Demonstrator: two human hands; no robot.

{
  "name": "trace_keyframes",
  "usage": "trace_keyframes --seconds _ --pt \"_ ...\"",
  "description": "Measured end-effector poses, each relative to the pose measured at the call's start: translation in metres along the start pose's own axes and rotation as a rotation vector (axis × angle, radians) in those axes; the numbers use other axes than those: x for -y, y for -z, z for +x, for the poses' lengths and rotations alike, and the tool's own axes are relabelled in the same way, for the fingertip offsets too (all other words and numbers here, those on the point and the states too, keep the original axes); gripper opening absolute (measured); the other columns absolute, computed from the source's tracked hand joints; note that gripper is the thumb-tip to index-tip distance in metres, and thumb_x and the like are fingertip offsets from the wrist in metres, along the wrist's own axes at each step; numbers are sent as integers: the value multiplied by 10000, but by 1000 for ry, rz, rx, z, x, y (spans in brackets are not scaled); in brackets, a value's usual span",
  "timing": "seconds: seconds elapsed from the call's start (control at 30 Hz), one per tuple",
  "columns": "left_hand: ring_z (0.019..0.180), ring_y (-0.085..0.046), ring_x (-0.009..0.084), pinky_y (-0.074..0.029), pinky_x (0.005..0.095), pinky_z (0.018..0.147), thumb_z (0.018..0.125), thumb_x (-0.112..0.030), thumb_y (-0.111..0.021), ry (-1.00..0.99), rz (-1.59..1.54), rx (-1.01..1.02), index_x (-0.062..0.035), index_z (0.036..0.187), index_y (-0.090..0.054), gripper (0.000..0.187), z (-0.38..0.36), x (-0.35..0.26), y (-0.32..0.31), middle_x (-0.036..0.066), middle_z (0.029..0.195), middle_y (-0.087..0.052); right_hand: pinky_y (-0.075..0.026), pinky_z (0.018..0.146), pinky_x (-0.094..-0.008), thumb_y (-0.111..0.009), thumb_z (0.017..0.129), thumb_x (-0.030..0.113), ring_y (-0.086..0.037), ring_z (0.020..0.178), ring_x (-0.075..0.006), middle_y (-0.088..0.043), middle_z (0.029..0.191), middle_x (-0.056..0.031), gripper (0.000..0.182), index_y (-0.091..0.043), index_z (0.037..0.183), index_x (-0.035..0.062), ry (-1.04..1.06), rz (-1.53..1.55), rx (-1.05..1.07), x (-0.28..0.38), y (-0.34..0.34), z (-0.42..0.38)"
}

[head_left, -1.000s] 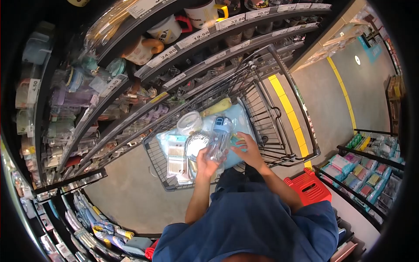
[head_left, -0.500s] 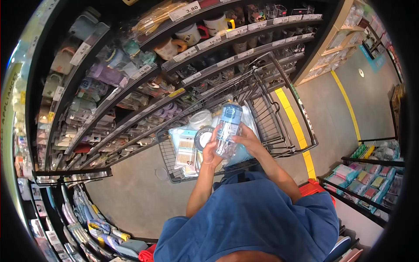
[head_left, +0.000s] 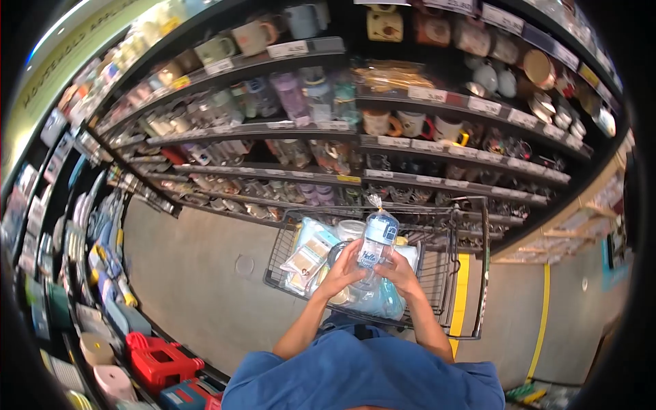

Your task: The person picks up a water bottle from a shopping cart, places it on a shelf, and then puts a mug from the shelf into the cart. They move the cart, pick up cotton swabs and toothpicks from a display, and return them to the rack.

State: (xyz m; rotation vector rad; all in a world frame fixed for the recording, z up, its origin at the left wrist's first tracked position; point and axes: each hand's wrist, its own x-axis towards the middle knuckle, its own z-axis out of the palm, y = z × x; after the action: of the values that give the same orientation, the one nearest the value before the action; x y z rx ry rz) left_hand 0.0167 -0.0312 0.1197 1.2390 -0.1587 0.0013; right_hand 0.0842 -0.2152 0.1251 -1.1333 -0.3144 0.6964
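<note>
A clear water bottle (head_left: 372,256) with a blue lid stands nearly upright between my hands, wrapped in clear plastic tied at the top. My left hand (head_left: 339,272) grips its left side, and my right hand (head_left: 399,272) wraps its lower right side. Below them is a black wire shopping cart (head_left: 277,263). In it lie a flat packet of thin sticks (head_left: 311,253), a clear round container (head_left: 351,229) and a light blue plastic-wrapped item (head_left: 388,301). The hands and bottle hide part of the load.
Shelves ahead carry bottles, mugs (head_left: 412,124) and glassware, with price labels along their edges (head_left: 437,145). Yellow tape (head_left: 461,294) crosses the grey floor (head_left: 198,273) on the right. Red plastic cases (head_left: 160,361) and stools (head_left: 113,383) sit on the lower-left rack.
My view has swung left and up, bringing more of the shelves into sight. Both hands still hold the bottle, whose printed lettering now faces me more.
</note>
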Motion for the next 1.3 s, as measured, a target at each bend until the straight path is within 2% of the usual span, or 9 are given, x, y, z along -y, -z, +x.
trace_keyframes --seconds 0.27,0.37,0.53,0.6,0.67,0.9,1.13,1.2,1.3 --pt "1356 -281 248 -272 380 1088 808 -115 -695 -70 180 -130 -27 1420 -205 790 -6 -56 65 148 1443 -294 -465 905 -300 -769 730 71 -570 1060 -150 -588 1163 -86 588 -489 1241 -3 58 -192 190 27 -57 66" --pt "1211 -469 224 -410 355 963 782 -173 -733 -145 483 -245 -5 1334 -335 701 9 -91 100 141 1290 -489 -455 911 -310 -796 704 93 -556 1078 -163 -574 1181 -95 623 -493 1237 -18 251 -416 286 44 -92 107" --pt "1011 -601 205 -467 332 876 687 -179 -805 -375 677 -285 6 1217 -419 682 50 -187 170 143 1092 -611 -434 937 -366 -789 679 220 -561 1113 -302 -564 1206 -180 693 -490 1268 10 610 -1030 142 98 -171 191" --pt "927 -630 200 -492 341 820 666 -180 -813 -460 768 -323 12 1146 -453 630 78 -217 206 150 991 -644 -422 952 -375 -765 679 170 -530 1150 -327 -548 1236 -184 707 -462 1297 7 790 -1014 134 118 -201 230" --pt "995 -571 149 -464 301 872 680 -84 -793 -447 795 -299 3 1188 -457 614 105 -244 236 70 1081 -591 -428 947 -386 -744 688 138 -520 1147 -340 -526 1254 -182 700 -443 1306 1 969 -1122 62 133 -220 273" --pt "940 -637 226 -497 349 817 684 -131 -793 -550 877 -305 -1 1133 -460 574 180 -277 293 138 1018 -637 -417 959 -386 -701 729 102 -495 1161 -352 -502 1270 -183 634 -443 1298 -6 879 -1232 -202 143 -238 363" --pt "999 -595 166 -464 316 871 676 -139 -807 -420 793 -232 1 1191 -458 637 227 -265 336 103 1093 -613 -415 967 -414 -671 748 81 -497 1161 -379 -514 1259 -229 606 -432 1289 -51 855 -1240 -324 122 -230 406" --pt "977 -617 264 -466 360 842 673 -179 -801 -522 840 -242 19 1116 -471 587 232 -265 338 175 1030 -628 -418 961 -420 -642 762 63 -499 1149 -391 -518 1241 -246 582 -426 1287 -66 784 -1224 -399 117 -232 411" --pt "962 -624 264 -465 350 852 668 -227 -799 -332 1004 -220 42 1126 -506 607 240 -268 341 184 1026 -639 -436 924 -445 -619 756 47 -531 1090 -413 -548 1168 -276 514 -449 1219 -99 720 -1227 -434 119 -235 412"
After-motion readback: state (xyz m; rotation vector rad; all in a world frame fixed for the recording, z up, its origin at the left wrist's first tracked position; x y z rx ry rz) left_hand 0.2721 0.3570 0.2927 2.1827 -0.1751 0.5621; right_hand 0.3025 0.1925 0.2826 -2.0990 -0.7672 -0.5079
